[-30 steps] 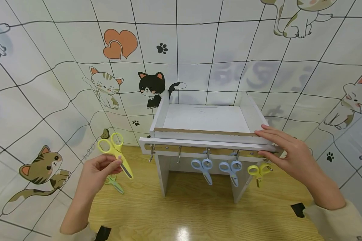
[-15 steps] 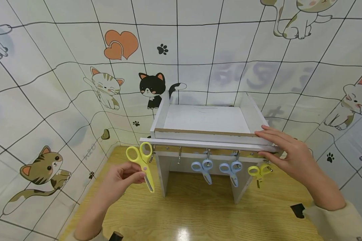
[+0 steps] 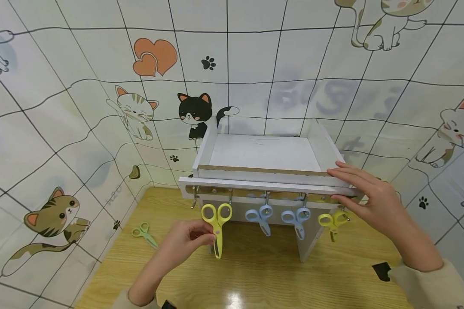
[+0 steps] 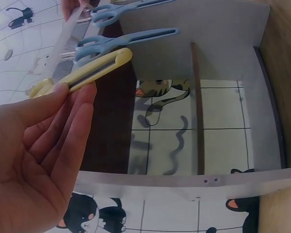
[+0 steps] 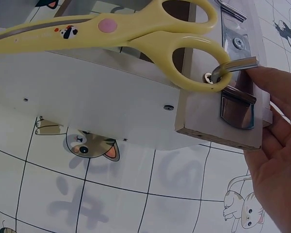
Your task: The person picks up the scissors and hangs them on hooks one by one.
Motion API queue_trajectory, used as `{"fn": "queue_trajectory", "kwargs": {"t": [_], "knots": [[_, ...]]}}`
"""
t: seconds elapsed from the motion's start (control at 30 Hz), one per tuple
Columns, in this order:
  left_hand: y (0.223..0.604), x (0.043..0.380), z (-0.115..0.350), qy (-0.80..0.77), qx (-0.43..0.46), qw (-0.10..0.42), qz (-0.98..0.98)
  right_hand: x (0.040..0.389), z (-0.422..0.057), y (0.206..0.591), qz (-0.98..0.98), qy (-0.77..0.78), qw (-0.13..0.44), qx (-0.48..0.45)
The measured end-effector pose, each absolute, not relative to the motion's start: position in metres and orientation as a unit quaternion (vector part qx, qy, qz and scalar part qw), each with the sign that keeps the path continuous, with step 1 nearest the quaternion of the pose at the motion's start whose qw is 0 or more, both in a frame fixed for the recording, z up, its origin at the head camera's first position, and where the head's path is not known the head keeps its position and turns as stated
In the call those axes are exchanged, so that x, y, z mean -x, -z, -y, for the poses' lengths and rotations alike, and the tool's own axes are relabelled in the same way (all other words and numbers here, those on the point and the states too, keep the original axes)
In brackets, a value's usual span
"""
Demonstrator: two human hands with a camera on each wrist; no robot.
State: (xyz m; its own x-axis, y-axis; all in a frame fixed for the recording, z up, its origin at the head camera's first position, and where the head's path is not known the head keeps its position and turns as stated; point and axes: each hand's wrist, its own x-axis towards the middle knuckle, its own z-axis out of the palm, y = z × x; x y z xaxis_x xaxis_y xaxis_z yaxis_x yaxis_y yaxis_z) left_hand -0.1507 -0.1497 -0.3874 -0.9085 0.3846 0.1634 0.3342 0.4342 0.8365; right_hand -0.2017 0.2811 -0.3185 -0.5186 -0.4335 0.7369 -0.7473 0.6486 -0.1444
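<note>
My left hand (image 3: pixel 187 242) pinches a pair of yellow scissors (image 3: pixel 217 223) by the blades, handles up, just below the second hook (image 3: pixel 230 195) from the left. In the left wrist view the thumb and fingers of the left hand (image 4: pixel 43 131) hold the yellow scissors (image 4: pixel 94 71) near blue scissors. My right hand (image 3: pixel 375 201) grips the right end of the hook rail (image 3: pixel 255 183) on a white shelf. Two blue scissors (image 3: pixel 259 218) hang from middle hooks. Other yellow scissors (image 3: pixel 334 220) hang at the right; in the right wrist view a handle loop (image 5: pixel 203 60) encircles a hook.
Green scissors (image 3: pixel 145 233) lie on the wooden table (image 3: pixel 247 283) left of the shelf. The leftmost hook (image 3: pixel 194 197) bears nothing. The shelf's top tray (image 3: pixel 263 152) stands before a wall cloth (image 3: pixel 294 56) printed with cats.
My left hand has carried the yellow scissors rightward and down from the left side to below the second hook, turning them more upright. The right hand stays on the rail.
</note>
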Motion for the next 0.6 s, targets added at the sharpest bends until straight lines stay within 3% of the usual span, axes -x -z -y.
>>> {"fn": "queue_trajectory", "kwargs": {"t": [0.6], "knots": [[0.421,0.169,0.14,-0.502,-0.199,-0.002,-0.842,0.203,-0.28,0.32,0.84,-0.234,0.344,-0.348]]}}
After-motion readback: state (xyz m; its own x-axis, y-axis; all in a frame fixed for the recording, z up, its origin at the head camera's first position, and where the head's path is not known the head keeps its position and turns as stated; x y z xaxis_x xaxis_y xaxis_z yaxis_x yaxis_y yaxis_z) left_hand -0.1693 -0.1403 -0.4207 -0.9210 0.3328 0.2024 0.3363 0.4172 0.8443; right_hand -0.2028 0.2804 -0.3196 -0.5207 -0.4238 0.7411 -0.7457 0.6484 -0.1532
